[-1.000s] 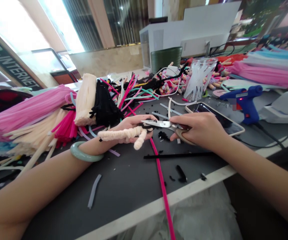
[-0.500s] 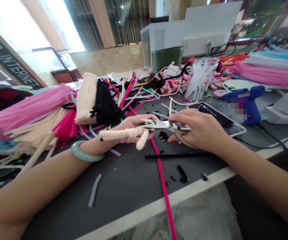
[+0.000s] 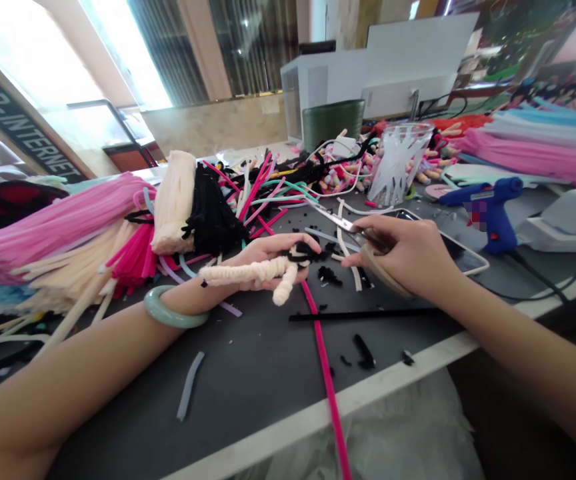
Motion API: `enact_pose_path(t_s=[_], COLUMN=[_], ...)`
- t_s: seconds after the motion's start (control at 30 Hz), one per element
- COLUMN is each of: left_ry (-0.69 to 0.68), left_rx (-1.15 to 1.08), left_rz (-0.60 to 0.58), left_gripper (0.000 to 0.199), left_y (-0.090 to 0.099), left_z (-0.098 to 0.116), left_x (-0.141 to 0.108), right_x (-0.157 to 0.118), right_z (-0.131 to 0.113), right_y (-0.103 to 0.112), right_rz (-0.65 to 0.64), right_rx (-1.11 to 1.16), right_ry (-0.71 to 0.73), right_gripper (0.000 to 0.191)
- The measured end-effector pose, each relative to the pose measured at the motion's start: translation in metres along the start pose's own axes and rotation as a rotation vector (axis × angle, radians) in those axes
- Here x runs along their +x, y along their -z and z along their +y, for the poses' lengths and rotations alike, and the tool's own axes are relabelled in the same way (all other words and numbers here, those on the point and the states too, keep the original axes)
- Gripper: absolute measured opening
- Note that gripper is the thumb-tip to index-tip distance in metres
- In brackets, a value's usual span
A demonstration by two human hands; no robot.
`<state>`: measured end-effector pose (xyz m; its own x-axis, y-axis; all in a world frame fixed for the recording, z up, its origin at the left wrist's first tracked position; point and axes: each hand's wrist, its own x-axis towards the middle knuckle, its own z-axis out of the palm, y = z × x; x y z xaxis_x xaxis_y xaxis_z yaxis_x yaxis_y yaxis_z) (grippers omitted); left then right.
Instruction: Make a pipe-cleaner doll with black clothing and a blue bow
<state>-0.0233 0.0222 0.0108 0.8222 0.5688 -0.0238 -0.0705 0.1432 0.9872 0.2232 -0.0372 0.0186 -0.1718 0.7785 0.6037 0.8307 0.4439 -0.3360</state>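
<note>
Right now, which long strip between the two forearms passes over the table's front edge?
The hot-pink strip: it runs from near the left hand past the white table edge; the black strip shows only on the tabletop.

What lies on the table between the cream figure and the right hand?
In the head view, black scraps and pale strips lie between the cream figure and the right hand.

Worn on the head, the camera looks forward and down, close above the forearms [image 3: 118, 353]; the left hand [image 3: 263, 251] and right hand [image 3: 411, 253] fall near mid-view, dark grey desk [image 3: 253, 380] around their fingers [image 3: 375, 224], green chair back [image 3: 333, 125] well beyond them.
</note>
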Motion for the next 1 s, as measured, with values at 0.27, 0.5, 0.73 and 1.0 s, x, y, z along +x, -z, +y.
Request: enact_pose_path(t_s=[0.27, 0.5, 0.73, 1.0], left_ry=[0.114, 0.143, 0.106, -0.006], left_rx=[-0.069, -0.114, -0.152, -0.158], left_rz=[-0.126, -0.127, -0.178, -0.140], left_gripper=[0.029, 0.031, 0.031, 0.034], left_y=[0.000, -0.004, -0.001, -0.024], left_z=[0.007, 0.007, 0.004, 0.001], left_x=[0.001, 0.003, 0.006, 0.007], right_x=[0.011, 0.012, 0.009, -0.001], right_z=[0.015, 0.015, 0.007, -0.020], right_y=[0.015, 0.025, 0.023, 0.015], right_rz=[-0.048, 0.052, 0.130, -0.029], right_rx=[-0.125, -0.177, -0.171, 0.003], right_ry=[-0.032, -0.009, 0.015, 0.127], right_gripper=[0.044, 0.023, 0.009, 0.008])
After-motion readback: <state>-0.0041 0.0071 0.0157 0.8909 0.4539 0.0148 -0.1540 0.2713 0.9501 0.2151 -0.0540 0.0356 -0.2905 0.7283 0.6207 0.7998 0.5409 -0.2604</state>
